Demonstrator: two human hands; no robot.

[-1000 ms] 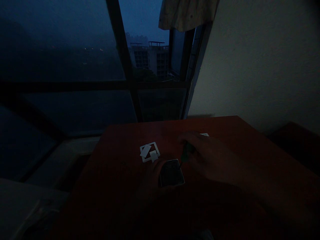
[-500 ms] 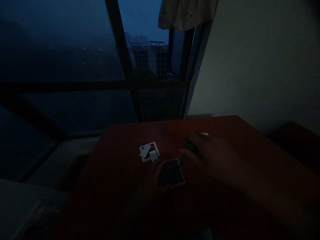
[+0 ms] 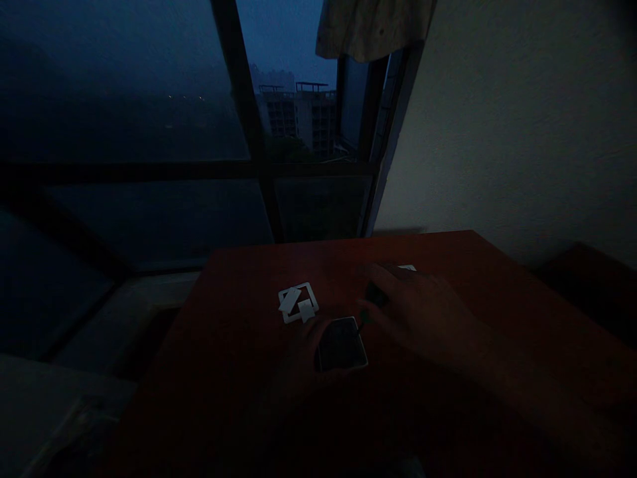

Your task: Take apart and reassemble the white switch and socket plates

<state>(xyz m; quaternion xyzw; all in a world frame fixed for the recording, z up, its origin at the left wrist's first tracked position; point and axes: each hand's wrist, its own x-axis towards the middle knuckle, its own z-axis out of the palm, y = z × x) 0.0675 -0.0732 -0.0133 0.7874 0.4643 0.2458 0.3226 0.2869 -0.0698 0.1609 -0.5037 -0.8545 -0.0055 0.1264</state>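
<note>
Reddish table (image 3: pixel 343 259), pale square frame (image 3: pixel 312 294), dark square box (image 3: pixel 342 343), partly hidden white item (image 3: pixel 408 267)

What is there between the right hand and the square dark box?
The head view shows a green tool there, slanting from the right hand to the box.

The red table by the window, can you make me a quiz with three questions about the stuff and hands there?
1. True or false: the left hand is touching the square box.
2. What colour is the handle of the tool in the right hand?
A) yellow
B) green
C) white
3. Fill the gap: on the flat white frame lie ____ smaller white pieces.

Key: 1 true; 2 B; 3 two.
</note>
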